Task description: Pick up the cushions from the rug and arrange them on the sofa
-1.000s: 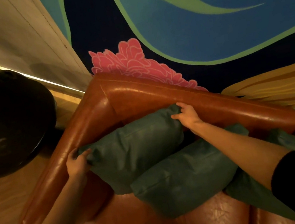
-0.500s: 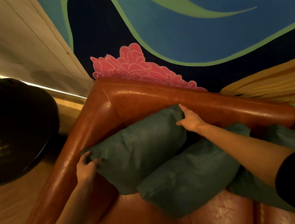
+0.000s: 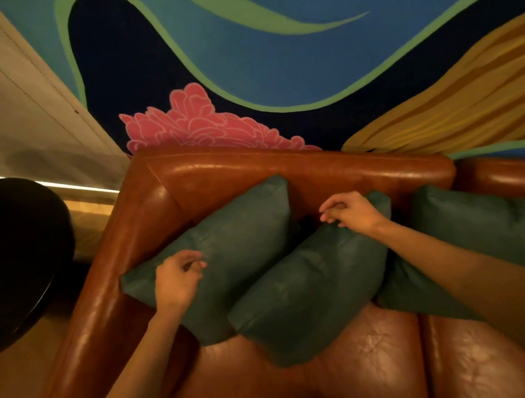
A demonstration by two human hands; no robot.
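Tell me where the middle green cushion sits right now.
Head view, centre: the middle green cushion lies on the brown leather sofa, overlapping the corner cushion, under the right hand.

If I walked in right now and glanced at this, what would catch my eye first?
Probably the big painted wall behind, with blue and green swirls and a pink flower shape just above the sofa's corner. Next, the glossy brown leather sofa with three teal cushions leaning in a row along its back. Two bare hands, left and right, hover over the cushions with fingers loosely curled.

No readable text, label, brand or number shows anywhere in this view
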